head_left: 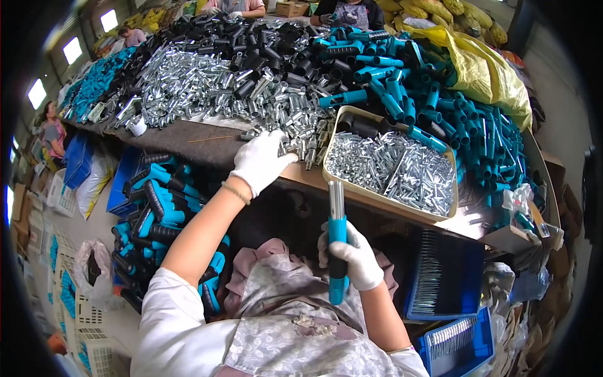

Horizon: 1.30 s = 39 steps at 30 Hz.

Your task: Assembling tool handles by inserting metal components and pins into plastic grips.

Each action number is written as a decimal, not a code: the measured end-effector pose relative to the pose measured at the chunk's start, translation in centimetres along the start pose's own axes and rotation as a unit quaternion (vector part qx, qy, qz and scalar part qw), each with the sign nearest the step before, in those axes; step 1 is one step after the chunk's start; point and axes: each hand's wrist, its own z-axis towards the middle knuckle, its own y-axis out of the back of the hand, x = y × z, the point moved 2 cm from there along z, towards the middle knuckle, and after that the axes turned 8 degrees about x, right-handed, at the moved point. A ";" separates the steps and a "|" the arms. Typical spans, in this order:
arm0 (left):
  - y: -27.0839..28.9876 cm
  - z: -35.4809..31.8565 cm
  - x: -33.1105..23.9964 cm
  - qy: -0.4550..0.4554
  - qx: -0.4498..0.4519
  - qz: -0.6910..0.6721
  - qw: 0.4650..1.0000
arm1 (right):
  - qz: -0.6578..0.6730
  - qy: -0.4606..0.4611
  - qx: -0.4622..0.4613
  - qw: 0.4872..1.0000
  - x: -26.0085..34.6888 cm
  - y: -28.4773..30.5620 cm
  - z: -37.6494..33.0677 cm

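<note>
My right hand [358, 256], in a white glove, is wrapped round an upright teal-and-black plastic handle [338, 235] with a silvery metal tube sticking out of its top. My left hand [260, 162], also gloved in white, reaches to the table's near edge, thumb and forefinger apart. It is at the front of a heap of silvery metal tube parts [289, 103]; the fingertips are partly hidden among them. Right of it stands a cream tray [328, 169] of small metal pins and fittings, with a teal tube part [427, 138] lying across its far corner.
Teal tubes [389, 94] and black sleeves [251, 56] are heaped behind the tray, near a yellow sack [483, 75]. Finished-looking teal-and-black handles [160, 204] fill the space below left. Blue bins [465, 270] with metal rods stand below right. Other people [352, 14] sit across the table.
</note>
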 end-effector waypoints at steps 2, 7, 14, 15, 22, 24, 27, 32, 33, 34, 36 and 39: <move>-1.4 1.1 0.8 0.019 0.008 -0.032 0.999 | -0.075 0.006 0.005 0.997 -0.2 -0.6 0.0; -2.0 1.1 4.1 0.032 0.036 -0.295 0.954 | -0.090 0.008 0.048 0.995 -0.4 -1.8 -0.5; -1.0 -9.3 -2.5 -0.002 0.071 -0.722 0.688 | -0.310 0.015 -0.050 0.949 -1.5 -1.2 -0.5; -1.0 -10.4 -3.3 -0.018 0.058 -0.686 0.725 | -0.372 0.047 -0.056 0.925 -1.6 -1.4 -0.4; -2.5 -13.1 -4.1 0.033 -0.010 -0.611 0.791 | -0.592 0.047 -0.114 0.796 -0.3 -3.7 -1.1; -2.7 -13.0 -4.1 0.018 0.000 -0.610 0.792 | -0.561 0.120 -0.110 0.812 -1.7 -2.3 -0.9; -2.4 -12.4 -4.5 -0.060 0.100 -0.706 0.699 | -0.252 0.034 0.026 0.967 -1.2 -1.3 -1.5; -0.6 -11.8 -4.2 -0.185 0.228 -0.736 0.610 | -0.019 -0.039 0.142 0.989 -0.3 -2.4 -1.9; -0.3 -11.3 -4.3 -0.199 0.215 -0.718 0.631 | -0.051 -0.049 0.110 0.991 -0.3 -2.1 -2.0; 0.4 -11.2 -4.7 -0.169 0.210 -0.713 0.647 | -0.050 -0.047 0.108 0.992 -0.5 -2.0 -2.1; 1.2 -11.2 -3.7 -0.110 0.197 -0.564 0.794 | -0.350 0.038 -0.039 0.935 -0.4 -1.6 -2.3; 2.1 -12.1 -4.6 -0.067 0.157 -0.416 0.893 | -0.446 0.038 -0.050 0.893 -0.2 -2.4 -2.0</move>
